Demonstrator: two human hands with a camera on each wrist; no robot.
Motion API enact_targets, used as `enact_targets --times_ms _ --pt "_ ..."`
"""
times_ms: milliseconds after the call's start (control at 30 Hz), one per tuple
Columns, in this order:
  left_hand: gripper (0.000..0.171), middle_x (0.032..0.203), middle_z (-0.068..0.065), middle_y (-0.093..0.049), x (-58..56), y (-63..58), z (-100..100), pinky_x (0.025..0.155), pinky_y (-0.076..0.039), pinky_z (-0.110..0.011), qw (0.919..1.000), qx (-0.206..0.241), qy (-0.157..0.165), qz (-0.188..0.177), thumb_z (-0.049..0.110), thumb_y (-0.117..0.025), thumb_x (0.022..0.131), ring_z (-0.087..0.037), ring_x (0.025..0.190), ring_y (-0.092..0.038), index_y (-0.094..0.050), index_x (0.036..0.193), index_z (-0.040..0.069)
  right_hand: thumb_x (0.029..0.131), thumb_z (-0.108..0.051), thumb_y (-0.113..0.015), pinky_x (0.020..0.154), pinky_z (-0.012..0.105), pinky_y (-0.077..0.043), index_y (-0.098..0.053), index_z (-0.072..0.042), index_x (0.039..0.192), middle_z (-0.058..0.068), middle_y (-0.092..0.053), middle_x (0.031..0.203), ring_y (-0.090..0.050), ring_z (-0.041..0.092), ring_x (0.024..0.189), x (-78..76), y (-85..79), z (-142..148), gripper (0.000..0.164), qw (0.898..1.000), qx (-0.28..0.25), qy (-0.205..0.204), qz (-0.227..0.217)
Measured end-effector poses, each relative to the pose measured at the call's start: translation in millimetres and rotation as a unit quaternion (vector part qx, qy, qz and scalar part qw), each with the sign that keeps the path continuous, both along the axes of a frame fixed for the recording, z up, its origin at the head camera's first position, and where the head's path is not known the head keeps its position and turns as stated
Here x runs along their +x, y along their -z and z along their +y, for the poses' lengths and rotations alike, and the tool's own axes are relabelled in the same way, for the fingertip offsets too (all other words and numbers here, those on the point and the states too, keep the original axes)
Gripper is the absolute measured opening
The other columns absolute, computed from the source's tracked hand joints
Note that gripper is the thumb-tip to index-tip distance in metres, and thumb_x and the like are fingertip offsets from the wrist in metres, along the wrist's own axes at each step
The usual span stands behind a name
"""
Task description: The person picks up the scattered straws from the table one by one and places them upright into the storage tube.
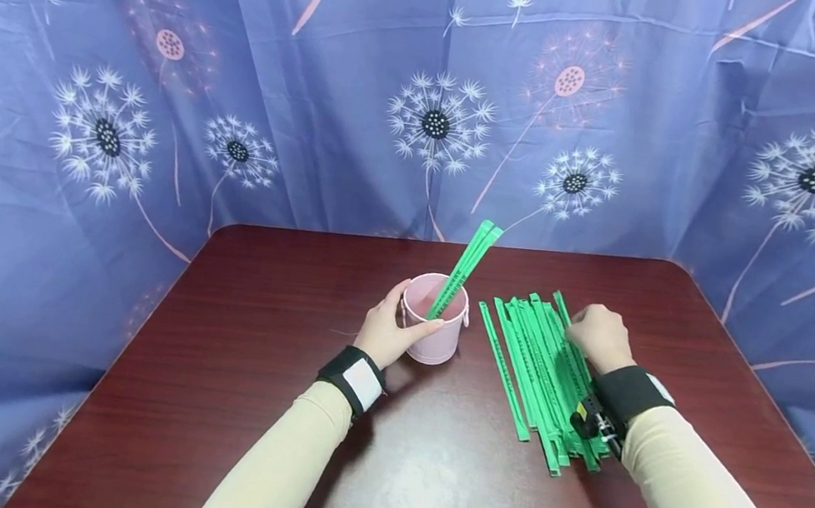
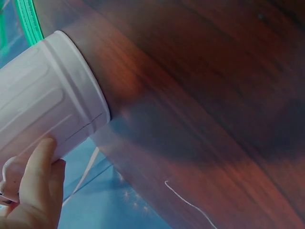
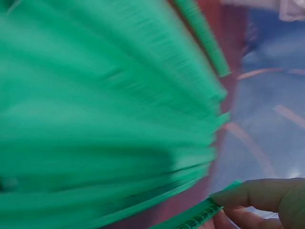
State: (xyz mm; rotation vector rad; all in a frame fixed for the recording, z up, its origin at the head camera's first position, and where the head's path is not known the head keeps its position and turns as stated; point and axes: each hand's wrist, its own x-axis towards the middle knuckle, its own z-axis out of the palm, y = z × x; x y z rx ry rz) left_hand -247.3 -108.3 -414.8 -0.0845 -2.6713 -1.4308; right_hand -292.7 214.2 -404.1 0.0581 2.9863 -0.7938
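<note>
My left hand point(image 1: 385, 334) grips a small pink bucket point(image 1: 436, 346) by its side, thumb near the front and fingers around the far left. The bucket stands upright, and several green wrapped sticks point(image 1: 474, 255) lean out of it to the right. To the right lies a pile of long thin green wrapped sticks point(image 1: 534, 348) with dark print. My right hand point(image 1: 600, 336) is at the pile's far right side. In the right wrist view, its thumb and fingers pinch one green wrapped stick point(image 3: 199, 217) near the end.
The dark red wooden table point(image 1: 254, 337) ends at a blue curtain point(image 1: 333, 111) printed with dandelions. One green stick point(image 1: 503, 370) lies slightly apart at the pile's left. A thin pale thread point(image 2: 188, 200) shows on the table in the left wrist view.
</note>
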Motion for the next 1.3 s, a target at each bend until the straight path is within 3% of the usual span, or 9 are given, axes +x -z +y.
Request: enact_targets --times_ms 100,167,433,600,667,767,900,1033,1300 --pt "0.091 0.141 -0.017 -0.056 -0.5 -0.2 0 0.106 -0.045 -0.048 1.0 -0.009 0.001 -0.003 0.045 -0.079 0.079 -0.03 0.127 -0.056 -0.037 0.152 0.009 0.084 -0.01 -0.054 0.062 0.036 -0.047 -0.067 0.005 0.111 0.024 -0.069 0.103 -0.063 0.033 0.079 1.1 -20.3 -18 0.034 0.999 -0.015 -0.014 0.037" --pt "0.092 0.141 -0.018 -0.056 -0.6 -0.9 0 0.106 -0.045 -0.049 0.9999 -0.01 0.003 -0.005 0.044 -0.079 0.079 -0.031 0.128 -0.056 -0.036 0.152 0.009 0.088 -0.011 -0.055 0.067 0.039 -0.048 -0.065 0.005 0.118 0.026 -0.067 0.111 -0.064 0.037 0.089 3.3 -33.1 -32 0.036 0.998 -0.034 -0.023 0.055" --pt "0.096 0.153 -0.017 -0.043 1.5 -4.4 1 0.113 -0.037 -0.052 0.9998 -0.013 -0.012 0.008 0.048 -0.077 0.079 -0.034 0.142 -0.041 -0.032 0.155 0.01 0.088 -0.012 -0.071 0.061 0.026 -0.053 -0.07 -0.002 0.113 0.017 -0.074 0.098 -0.072 0.027 0.076 18.7 -61.8 -87 0.027 0.972 -0.161 -0.091 0.146" --pt "0.071 0.145 -0.008 -0.052 6.9 -17.0 6 0.108 -0.04 -0.049 0.9897 0.056 -0.069 0.113 0.042 -0.078 0.082 -0.031 0.134 -0.043 -0.054 0.142 0.012 0.088 -0.013 -0.073 0.064 0.027 -0.053 -0.072 -0.006 0.112 0.011 -0.075 0.097 -0.07 0.024 0.078 33.8 -64.4 -111 0.025 0.954 -0.214 -0.147 0.152" --pt "0.055 0.134 -0.006 -0.06 8.8 -23.9 9 0.099 -0.045 -0.044 0.98 0.088 -0.075 0.162 0.037 -0.078 0.084 -0.028 0.122 -0.05 -0.064 0.131 0.013 0.088 -0.013 -0.074 0.067 0.028 -0.053 -0.072 -0.007 0.111 0.01 -0.075 0.096 -0.069 0.022 0.079 38.9 -63.0 -119 0.025 0.949 -0.221 -0.16 0.154" --pt "0.042 0.118 -0.007 -0.065 10.3 -32.7 12 0.085 -0.05 -0.039 0.9713 0.121 -0.063 0.195 0.031 -0.077 0.086 -0.028 0.105 -0.059 -0.07 0.122 0.011 0.086 -0.012 -0.075 0.065 0.028 -0.051 -0.074 -0.007 0.109 0.009 -0.075 0.092 -0.068 0.019 0.077 43.9 -59.8 -128 0.023 0.944 -0.226 -0.171 0.171" --pt "0.045 0.111 -0.014 -0.062 12.0 -38.7 17 0.076 -0.052 -0.033 0.967 0.149 -0.058 0.198 0.026 -0.078 0.085 -0.03 0.095 -0.061 -0.065 0.124 0.007 0.084 -0.009 -0.076 0.058 0.025 -0.047 -0.075 -0.006 0.106 0.009 -0.074 0.085 -0.067 0.02 0.072 48.6 -55.2 -136 0.022 0.939 -0.23 -0.172 0.191" --pt "0.044 0.1 -0.018 -0.057 14.1 -39.9 21 0.069 -0.05 -0.023 0.9646 0.172 -0.068 0.188 0.024 -0.081 0.082 -0.028 0.087 -0.06 -0.058 0.112 0.003 0.084 -0.008 -0.077 0.058 0.024 -0.047 -0.075 -0.005 0.104 0.009 -0.075 0.087 -0.068 0.02 0.072 51.8 -50.5 -139 0.021 0.938 -0.225 -0.172 0.201" --pt "0.035 0.1 -0.013 -0.067 10.6 -44.6 24 0.071 -0.047 -0.022 0.9742 0.174 -0.049 0.136 0.028 -0.078 0.084 -0.012 0.085 -0.06 -0.068 0.11 0.006 0.084 -0.005 -0.076 0.064 0.025 -0.053 -0.075 -0.003 0.101 0.011 -0.074 0.092 -0.071 0.022 0.072 53.1 -46.5 -143 0.018 0.929 -0.234 -0.187 0.216"
